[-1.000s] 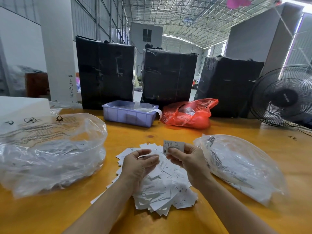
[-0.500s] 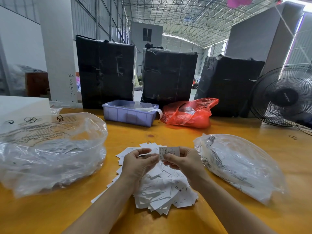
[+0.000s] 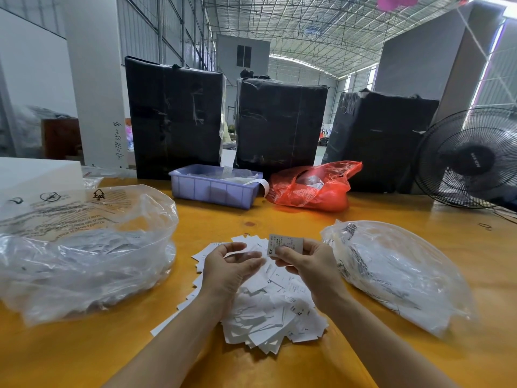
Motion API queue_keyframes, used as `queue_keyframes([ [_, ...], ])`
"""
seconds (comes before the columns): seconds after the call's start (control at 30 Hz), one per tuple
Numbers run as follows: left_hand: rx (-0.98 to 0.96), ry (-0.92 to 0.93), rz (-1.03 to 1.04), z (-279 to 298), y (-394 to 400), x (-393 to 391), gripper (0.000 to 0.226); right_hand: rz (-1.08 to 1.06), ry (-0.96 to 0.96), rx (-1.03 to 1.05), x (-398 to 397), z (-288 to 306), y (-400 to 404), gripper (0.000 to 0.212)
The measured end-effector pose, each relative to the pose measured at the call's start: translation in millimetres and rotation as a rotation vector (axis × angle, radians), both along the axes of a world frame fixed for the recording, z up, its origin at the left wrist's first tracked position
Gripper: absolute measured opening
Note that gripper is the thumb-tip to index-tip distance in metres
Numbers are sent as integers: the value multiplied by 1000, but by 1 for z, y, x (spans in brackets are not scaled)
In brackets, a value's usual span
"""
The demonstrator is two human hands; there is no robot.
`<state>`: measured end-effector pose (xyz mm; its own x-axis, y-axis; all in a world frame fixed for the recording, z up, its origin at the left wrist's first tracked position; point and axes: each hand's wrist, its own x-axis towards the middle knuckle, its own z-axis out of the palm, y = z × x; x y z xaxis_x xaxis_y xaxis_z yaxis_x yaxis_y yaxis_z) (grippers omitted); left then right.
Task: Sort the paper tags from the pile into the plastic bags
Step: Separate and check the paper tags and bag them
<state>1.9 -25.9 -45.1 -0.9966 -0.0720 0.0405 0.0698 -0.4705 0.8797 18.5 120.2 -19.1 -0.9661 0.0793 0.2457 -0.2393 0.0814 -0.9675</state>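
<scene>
Right hand point(image 3: 307, 261) pinches one tag point(image 3: 286, 243) (marked XS); left hand point(image 3: 229, 264) hovers loosely curled, holding nothing. Read the size, then choose your bag point(image 3: 397, 273).

Warehouse bay: truss roof point(image 3: 321, 21) with daylight through, three black-wrapped bales point(image 3: 279, 124) behind orange table point(image 3: 279, 219), standing fan point(image 3: 472, 159) right.

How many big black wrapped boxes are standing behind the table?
3: the left black wrapped box, the middle one behind the purple bin, and the right one behind the red bag. More may be hidden.
</scene>
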Motion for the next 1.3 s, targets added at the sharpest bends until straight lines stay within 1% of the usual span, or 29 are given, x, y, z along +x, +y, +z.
queue_keyframes([
  [0.23,-15,25,-29,0,1,3,47,-21,24,42,-1,0,0,7],
  [0.3,-15,33,-33,1,1,3,44,-28,26,60,-1,-1,0,5],
  [0.37,-23,39,-34,1,1,3,40,-33,26,74,-2,-2,0,8],
  [0.47,-56,50,-18,1,0,4,38,-46,37,48,-2,-2,-1,6],
  [0.57,-76,60,5,1,0,4,38,-67,59,4,-3,-1,-1,8],
  [0.7,-101,40,16,1,0,6,35,-60,68,-4,-3,-2,-2,8],
  [0.9,-152,33,26,3,1,7,41,-81,121,-7,-3,-1,-2,7],
  [1.0,-136,29,19,3,1,8,46,-68,133,4,-3,-2,-2,8],
  [1.17,-105,32,-14,4,1,8,55,-51,146,87,-3,-3,-3,5],
  [1.3,-116,35,-36,4,2,9,54,-85,180,152,-3,-5,-3,18],
])
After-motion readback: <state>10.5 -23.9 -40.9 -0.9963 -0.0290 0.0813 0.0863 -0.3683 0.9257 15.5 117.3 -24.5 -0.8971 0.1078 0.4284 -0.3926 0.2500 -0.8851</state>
